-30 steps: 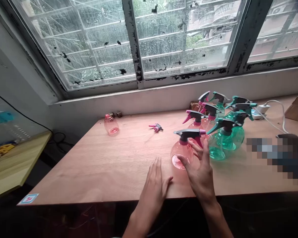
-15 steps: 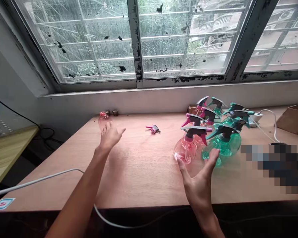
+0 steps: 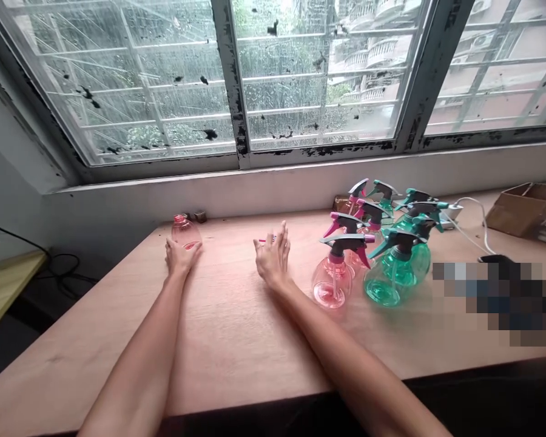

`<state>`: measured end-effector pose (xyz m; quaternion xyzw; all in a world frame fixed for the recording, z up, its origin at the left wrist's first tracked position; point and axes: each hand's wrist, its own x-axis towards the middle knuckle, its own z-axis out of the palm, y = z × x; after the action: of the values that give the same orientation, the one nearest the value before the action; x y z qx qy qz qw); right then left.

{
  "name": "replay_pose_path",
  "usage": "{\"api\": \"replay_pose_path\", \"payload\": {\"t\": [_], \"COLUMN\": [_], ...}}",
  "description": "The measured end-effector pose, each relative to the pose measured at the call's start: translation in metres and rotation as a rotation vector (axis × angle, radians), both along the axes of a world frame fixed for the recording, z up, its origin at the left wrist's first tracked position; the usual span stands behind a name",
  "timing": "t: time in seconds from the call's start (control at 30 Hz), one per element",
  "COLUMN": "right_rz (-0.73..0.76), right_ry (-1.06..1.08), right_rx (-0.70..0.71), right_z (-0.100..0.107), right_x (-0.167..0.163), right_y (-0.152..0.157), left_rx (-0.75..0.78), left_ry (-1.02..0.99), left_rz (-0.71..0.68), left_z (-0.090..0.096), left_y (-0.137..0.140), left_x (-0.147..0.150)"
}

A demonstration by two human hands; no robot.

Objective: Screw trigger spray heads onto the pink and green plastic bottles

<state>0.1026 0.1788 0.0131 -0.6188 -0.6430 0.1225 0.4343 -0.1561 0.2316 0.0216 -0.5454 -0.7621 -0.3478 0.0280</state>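
Note:
My left hand (image 3: pixel 181 258) is around the lower part of a clear pink bottle (image 3: pixel 185 232) at the far left of the table. Its fingers lie on one side and the thumb on the other; the bottle stands upright with no spray head on its neck. My right hand (image 3: pixel 273 260) reaches over the loose pink and grey spray head (image 3: pixel 264 240) in the middle, fingers apart. Most of that spray head is hidden behind the hand, and I see no grip on it. To the right stand pink spray bottles (image 3: pixel 331 282) and green spray bottles (image 3: pixel 384 285), heads fitted.
A cardboard box (image 3: pixel 514 209) stands at the back right, near a white plug and cable (image 3: pixel 485 224). Small brown blocks (image 3: pixel 200 216) sit by the wall at the back left. A blurred-out patch (image 3: pixel 495 297) covers part of the right side.
My left hand has closed around the loose pink bottle. My right hand has moved left from beside the spray bottles to the loose spray head. The view has shifted slightly.

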Motion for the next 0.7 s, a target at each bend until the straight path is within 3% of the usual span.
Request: {"api": "replay_pose_path", "payload": {"t": [0.2,0.37,0.47,0.7], "right_rz": [-0.154,-0.139,-0.217,-0.351], "right_ry": [0.083,0.206,0.338,0.582], "right_rx": [-0.127,-0.052,-0.003,0.047], "right_z": [-0.028,-0.029,-0.029,-0.038], "right_x": [0.001,-0.003,0.001,0.007], "right_y": [0.053,0.076,0.084,0.089], "left_rx": [0.19,0.274,0.216,-0.08], "left_ry": [-0.119,-0.306,-0.506,-0.807], "left_rz": [-0.203,-0.364,-0.408,-0.506], "left_z": [-0.008,-0.014,-0.018,-0.017], "left_y": [-0.01,-0.005,-0.001,-0.012], "left_x": [0.002,0.015,0.019,0.021]}}
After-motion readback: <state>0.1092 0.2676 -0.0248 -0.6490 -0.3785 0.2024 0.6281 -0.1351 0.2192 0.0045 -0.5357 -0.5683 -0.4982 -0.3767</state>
